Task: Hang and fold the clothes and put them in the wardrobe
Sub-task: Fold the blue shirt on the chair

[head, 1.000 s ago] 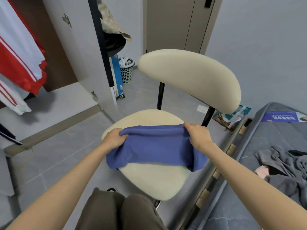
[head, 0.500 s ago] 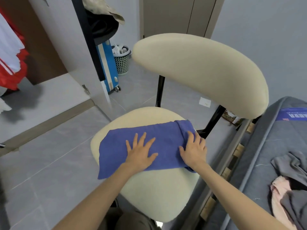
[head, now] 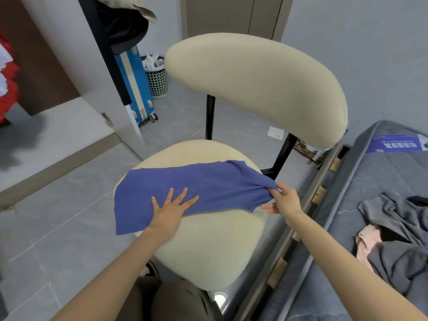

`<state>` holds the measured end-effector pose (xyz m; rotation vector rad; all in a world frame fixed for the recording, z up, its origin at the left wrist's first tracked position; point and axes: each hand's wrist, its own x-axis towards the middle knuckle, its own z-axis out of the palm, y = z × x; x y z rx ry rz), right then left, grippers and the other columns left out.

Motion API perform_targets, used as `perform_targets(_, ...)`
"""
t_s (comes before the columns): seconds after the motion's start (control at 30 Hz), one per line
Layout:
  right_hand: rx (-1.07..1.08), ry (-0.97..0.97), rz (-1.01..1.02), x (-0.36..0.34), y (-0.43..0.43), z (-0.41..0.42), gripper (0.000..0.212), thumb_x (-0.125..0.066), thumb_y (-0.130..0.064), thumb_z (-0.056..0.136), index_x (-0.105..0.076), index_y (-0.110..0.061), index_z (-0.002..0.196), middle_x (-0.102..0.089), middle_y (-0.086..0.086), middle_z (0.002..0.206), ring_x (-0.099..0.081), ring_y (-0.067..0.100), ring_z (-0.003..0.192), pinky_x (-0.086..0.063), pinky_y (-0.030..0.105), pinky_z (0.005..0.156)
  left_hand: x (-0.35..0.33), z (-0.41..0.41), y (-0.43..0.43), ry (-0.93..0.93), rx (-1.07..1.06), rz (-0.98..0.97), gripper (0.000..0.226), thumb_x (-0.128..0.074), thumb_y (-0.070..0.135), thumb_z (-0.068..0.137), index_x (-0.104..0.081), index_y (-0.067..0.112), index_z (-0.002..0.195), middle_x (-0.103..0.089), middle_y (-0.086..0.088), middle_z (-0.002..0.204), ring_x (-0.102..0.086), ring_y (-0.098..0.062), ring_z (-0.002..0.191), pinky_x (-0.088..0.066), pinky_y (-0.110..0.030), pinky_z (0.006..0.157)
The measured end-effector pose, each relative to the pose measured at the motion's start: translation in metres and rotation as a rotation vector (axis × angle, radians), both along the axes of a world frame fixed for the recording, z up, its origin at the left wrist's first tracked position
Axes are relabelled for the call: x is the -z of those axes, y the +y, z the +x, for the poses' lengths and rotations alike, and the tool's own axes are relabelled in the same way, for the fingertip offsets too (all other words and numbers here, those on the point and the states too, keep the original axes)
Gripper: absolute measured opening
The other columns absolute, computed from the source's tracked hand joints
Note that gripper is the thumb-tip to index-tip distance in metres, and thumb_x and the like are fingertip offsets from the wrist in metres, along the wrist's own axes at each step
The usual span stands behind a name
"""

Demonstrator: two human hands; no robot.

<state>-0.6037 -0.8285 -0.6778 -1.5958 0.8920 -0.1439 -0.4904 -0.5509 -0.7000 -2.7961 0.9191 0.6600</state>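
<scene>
Moved: right hand (head: 284, 202), flat on the blue garment (head: 208, 185) half a second ago, now pinches that garment's right end and holds it raised just off the chair seat's (head: 208, 249) right edge.
Left hand (head: 170, 210): unchanged, fingers straight and spread, pressing the garment flat near its middle.
Blue garment: folded band across the seat's middle; its left corner overhangs the seat's left edge above the floor (head: 58, 228).
Seat, near half: bare cushion.
Backrest (head: 254, 84): beyond the far edge.
Bed (head: 347, 216): close beside the seat's right edge.
Grey clothes pile (head: 398, 239): on the bed, well apart.
Blue suitcase (head: 134, 84), mesh bin (head: 158, 82): far left, on tiled floor.
</scene>
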Motion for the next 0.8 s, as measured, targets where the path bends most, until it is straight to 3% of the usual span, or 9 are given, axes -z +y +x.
perform_targets(0.07, 0.057, -0.106, 0.306, -0.008, 0.001, 0.004, 0.016, -0.046, -0.008, 0.101, -0.06, -0.013, 0.097, -0.065, 0.011, 0.094, -0.07, 0.02, 0.057, -0.057, 0.023, 0.053, -0.004, 0.001, 0.004, 0.02, -0.041, -0.013, 0.099, -0.037, -0.016, 0.088, 0.006, 0.048, 0.149, 0.015, 0.009, 0.161, 0.015, -0.03, 0.148, -0.002, -0.067, 0.112)
perform_targets(0.13, 0.065, -0.11, 0.392, -0.01, 0.006, 0.004, 0.012, -0.048, -0.007, 0.1, -0.06, -0.009, 0.098, -0.065, 0.011, 0.094, -0.069, 0.02, 0.068, -0.059, 0.026, 0.062, -0.007, -0.002, 0.003, 0.038, -0.078, -0.015, 0.095, -0.037, -0.014, 0.089, 0.005, 0.046, 0.15, 0.013, 0.005, 0.162, 0.013, -0.032, 0.148, -0.001, -0.066, 0.113)
perform_targets(0.23, -0.108, -0.004, 0.205, -0.006, 0.015, 0.001, 0.01, -0.055, -0.017, 0.096, -0.061, -0.01, 0.092, -0.062, 0.005, 0.089, -0.059, 0.013, 0.073, -0.052, 0.02, 0.068, -0.012, -0.013, -0.013, 0.037, -0.069, -0.07, 0.088, -0.039, -0.002, 0.093, 0.008, 0.046, 0.15, 0.018, -0.003, 0.161, 0.016, -0.034, 0.147, 0.004, -0.065, 0.113)
perform_targets(0.3, -0.149, -0.051, 0.152, -0.007, 0.02, 0.001, 0.017, -0.06, -0.023, 0.093, -0.058, -0.009, 0.084, -0.055, 0.006, 0.082, -0.052, 0.014, 0.075, -0.048, 0.023, 0.074, -0.015, -0.019, -0.027, 0.051, -0.031, -0.086, 0.082, -0.037, 0.005, 0.096, 0.009, 0.048, 0.149, 0.02, -0.001, 0.16, 0.017, -0.035, 0.146, 0.003, -0.065, 0.113)
perform_targets(0.43, 0.166, -0.027, -0.024, -0.001, 0.014, -0.008, 0.024, -0.062, -0.022, 0.091, -0.045, -0.013, 0.075, -0.045, 0.008, 0.079, -0.045, 0.021, 0.078, -0.048, 0.044, 0.079, -0.012, -0.029, -0.037, 0.108, 0.05, 0.039, 0.087, -0.03, -0.007, 0.093, 0.01, 0.047, 0.149, 0.021, 0.002, 0.16, 0.018, -0.037, 0.146, 0.002, -0.069, 0.111)
perform_targets(0.53, 0.142, 0.207, -0.122, 0.017, 0.013, -0.022, 0.014, -0.056, -0.01, 0.089, -0.042, -0.012, 0.09, -0.049, 0.007, 0.091, -0.048, 0.023, 0.083, -0.044, 0.033, 0.067, -0.008, -0.028, -0.031, 0.219, 0.05, 0.026, 0.074, -0.04, 0.022, 0.1, 0.008, 0.048, 0.149, 0.027, 0.002, 0.158, 0.025, -0.035, 0.144, 0.01, -0.068, 0.11)
perform_targets(0.63, 0.022, 0.26, -0.225, 0.027, 0.015, -0.019, 0.017, -0.053, -0.01, 0.091, -0.046, -0.01, 0.106, -0.056, 0.01, 0.109, -0.055, 0.026, 0.099, -0.048, 0.038, 0.084, -0.01, -0.021, -0.029, 0.322, 0.049, -0.037, 0.102, -0.06, 0.07, 0.077, 0.009, 0.047, 0.149, 0.033, 0.005, 0.155, 0.033, -0.03, 0.141, 0.019, -0.063, 0.107)
perform_targets(0.7, -0.029, 0.239, -0.303, 0.027, 0.017, -0.006, 0.027, -0.052, -0.016, 0.093, -0.049, -0.008, 0.119, -0.056, 0.01, 0.122, -0.052, 0.029, 0.112, -0.044, 0.041, 0.098, -0.009, -0.017, -0.035, 0.288, 0.025, -0.121, 0.1, -0.055, 0.074, 0.077, 0.007, 0.046, 0.15, 0.031, 0.007, 0.156, 0.033, -0.025, 0.141, 0.019, -0.061, 0.108)
perform_targets(0.8, -0.121, 0.229, -0.308, 0.027, 0.02, 0.017, 0.044, -0.047, -0.03, 0.098, -0.041, -0.011, 0.138, -0.05, 0.009, 0.137, -0.039, 0.03, 0.13, -0.034, 0.041, 0.108, -0.005, -0.009, -0.049, 0.185, -0.056, -0.217, 0.069, -0.031, 0.06, 0.096, 0.008, 0.043, 0.15, 0.028, 0.007, 0.158, 0.029, -0.024, 0.144, 0.014, -0.061, 0.113)
